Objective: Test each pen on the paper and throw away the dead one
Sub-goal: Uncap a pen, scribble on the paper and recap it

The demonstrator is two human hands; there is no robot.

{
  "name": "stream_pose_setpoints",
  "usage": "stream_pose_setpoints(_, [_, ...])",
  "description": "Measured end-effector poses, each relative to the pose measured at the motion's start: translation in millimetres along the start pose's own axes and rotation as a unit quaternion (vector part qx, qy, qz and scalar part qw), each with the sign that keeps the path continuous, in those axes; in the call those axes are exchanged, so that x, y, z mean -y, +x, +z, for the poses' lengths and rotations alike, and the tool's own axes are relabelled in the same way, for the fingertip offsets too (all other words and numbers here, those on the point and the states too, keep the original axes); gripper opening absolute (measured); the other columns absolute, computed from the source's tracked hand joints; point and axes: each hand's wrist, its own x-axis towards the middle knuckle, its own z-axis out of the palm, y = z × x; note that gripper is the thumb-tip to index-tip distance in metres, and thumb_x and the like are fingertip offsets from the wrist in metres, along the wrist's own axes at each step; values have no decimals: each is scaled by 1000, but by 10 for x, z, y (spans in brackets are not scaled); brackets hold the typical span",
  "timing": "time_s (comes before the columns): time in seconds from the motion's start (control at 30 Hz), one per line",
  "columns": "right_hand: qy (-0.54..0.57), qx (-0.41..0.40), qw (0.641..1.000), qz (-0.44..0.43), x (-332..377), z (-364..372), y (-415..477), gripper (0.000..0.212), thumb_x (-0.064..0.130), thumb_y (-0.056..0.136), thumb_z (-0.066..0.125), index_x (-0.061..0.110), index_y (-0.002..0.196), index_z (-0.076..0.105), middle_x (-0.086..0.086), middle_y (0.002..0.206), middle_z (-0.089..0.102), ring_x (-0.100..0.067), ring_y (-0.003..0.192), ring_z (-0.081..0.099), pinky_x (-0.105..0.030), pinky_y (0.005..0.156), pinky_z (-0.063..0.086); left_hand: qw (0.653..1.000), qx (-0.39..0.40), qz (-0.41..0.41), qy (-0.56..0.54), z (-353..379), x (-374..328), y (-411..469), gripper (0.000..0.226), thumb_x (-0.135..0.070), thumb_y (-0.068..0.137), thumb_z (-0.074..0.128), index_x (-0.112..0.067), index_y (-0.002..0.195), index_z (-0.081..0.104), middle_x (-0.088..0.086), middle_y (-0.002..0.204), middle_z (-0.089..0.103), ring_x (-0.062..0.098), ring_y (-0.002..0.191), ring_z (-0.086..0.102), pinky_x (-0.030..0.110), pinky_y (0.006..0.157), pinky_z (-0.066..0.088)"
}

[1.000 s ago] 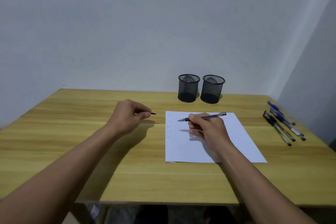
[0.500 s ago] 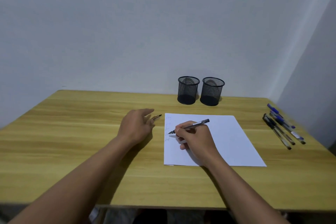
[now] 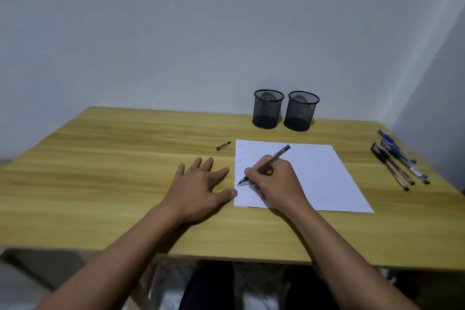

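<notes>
A white sheet of paper (image 3: 314, 173) lies on the wooden table, with faint scribbles down its left margin. My right hand (image 3: 274, 181) grips a black pen (image 3: 275, 157), its tip touching the paper near the left edge. My left hand (image 3: 201, 186) lies flat on the table with fingers spread, its thumb at the paper's left edge. The pen's cap (image 3: 223, 146) rests on the table beyond my left hand. Several more pens (image 3: 397, 161), black and blue, lie in a row at the right.
Two black mesh cups (image 3: 268, 109) (image 3: 300, 111) stand side by side at the back of the wooden table (image 3: 113, 158), near the wall. A side wall runs close along the table's right edge.
My left hand has let go of the cap onto the table and now lies flat beside the paper. My right hand has brought the pen tip down onto the paper's left margin.
</notes>
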Motion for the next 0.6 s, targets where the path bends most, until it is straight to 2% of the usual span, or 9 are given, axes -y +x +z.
stream_pose_setpoints(0.07, [-18,-2,1000,-8,6,4,-9,14,30,86,74,21,76,70,2,70,74,-19,72,73,-47,72,63,1000,-1,0,-1,0,3,3,72,-76,83,44,-48,148,33,1,165,13,21,153,4,53,121,2])
stream_pose_setpoints(0.2, [-32,-20,999,-13,19,-5,-3,15,29,91,71,19,80,68,0,67,73,-15,56,67,-42,62,60,1000,-2,-6,-7,1,4,17,72,-76,82,46,-48,147,34,1,165,15,21,153,4,52,121,2])
stream_pose_setpoints(0.3, [-30,-3,1000,-7,12,1,-3,16,30,88,72,18,78,69,-1,67,73,-19,64,71,-44,65,61,1000,-2,-6,-10,4,13,17,73,-77,81,46,-48,147,34,0,165,15,21,153,4,53,121,2])
stream_pose_setpoints(0.43, [-39,-8,999,-7,12,-12,-16,16,24,92,70,16,79,66,-3,63,71,-11,51,63,-31,56,56,1000,-1,-9,-14,2,-4,10,73,-76,81,47,-48,147,35,0,165,15,21,153,3,52,121,1])
stream_pose_setpoints(0.6, [-30,-17,999,5,13,-22,-25,15,21,93,69,13,81,66,-5,63,71,-9,48,62,-24,52,52,1000,1,-13,-18,-4,-11,2,72,-75,82,48,-48,147,35,-1,165,14,20,153,3,51,121,1])
